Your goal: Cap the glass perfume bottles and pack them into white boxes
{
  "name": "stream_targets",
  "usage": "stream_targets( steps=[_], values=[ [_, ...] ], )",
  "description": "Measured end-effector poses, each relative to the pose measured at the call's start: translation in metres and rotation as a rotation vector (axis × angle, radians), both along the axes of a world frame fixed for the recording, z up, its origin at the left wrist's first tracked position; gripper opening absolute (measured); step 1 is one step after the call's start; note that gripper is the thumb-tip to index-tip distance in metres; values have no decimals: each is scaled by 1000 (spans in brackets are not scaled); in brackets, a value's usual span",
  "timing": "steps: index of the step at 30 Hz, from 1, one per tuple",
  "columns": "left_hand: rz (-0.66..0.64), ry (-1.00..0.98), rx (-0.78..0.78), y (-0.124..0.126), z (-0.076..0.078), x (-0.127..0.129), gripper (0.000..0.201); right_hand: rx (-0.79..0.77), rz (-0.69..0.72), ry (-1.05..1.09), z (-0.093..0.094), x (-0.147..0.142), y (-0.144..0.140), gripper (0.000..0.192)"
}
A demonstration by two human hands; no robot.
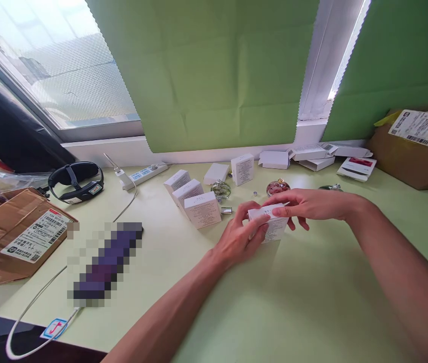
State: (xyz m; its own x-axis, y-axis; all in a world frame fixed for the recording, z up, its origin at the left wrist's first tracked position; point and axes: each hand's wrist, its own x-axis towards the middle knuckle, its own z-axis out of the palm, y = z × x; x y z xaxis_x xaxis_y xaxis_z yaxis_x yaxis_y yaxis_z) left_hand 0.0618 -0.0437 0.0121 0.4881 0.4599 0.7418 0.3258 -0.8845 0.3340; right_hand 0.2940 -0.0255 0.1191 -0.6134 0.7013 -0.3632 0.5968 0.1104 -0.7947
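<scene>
A small white printed box (275, 231) stands between my hands above the table's middle. My left hand (241, 234) grips its left side, with fingers wrapped over the top edge. My right hand (308, 205) pinches the top right, thumb on the upper face; some of its other fingers hang loose beside the box. Just behind my right hand sits a red round glass bottle (277, 187), partly hidden. A greenish glass bottle (220, 189) stands further left, with a silver cylindrical cap (226, 210) lying in front of it. Another bottle (330, 187) shows only partly past my right wrist.
Several closed white boxes (203, 210) stand left of my hands. Opened, flattened cartons (310, 152) lie along the wall. Brown parcels (418, 151) flank the table. A phone (108, 262) with its cable, a power strip (147, 174) and a black headset (76, 184) occupy the left side.
</scene>
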Motion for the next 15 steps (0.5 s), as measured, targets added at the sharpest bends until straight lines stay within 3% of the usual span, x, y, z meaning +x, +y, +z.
stream_targets(
  steps=[6,11,15],
  values=[
    [-35,-47,-39,0,-1,4,26,-44,-14,-13,-1,-4,0,69],
    [-2,-41,-63,3,-7,1,33,137,-48,-128,10,-5,-9,65],
    [19,-99,-109,6,-11,-1,48,271,6,-207,14,-10,-13,58]
  ],
)
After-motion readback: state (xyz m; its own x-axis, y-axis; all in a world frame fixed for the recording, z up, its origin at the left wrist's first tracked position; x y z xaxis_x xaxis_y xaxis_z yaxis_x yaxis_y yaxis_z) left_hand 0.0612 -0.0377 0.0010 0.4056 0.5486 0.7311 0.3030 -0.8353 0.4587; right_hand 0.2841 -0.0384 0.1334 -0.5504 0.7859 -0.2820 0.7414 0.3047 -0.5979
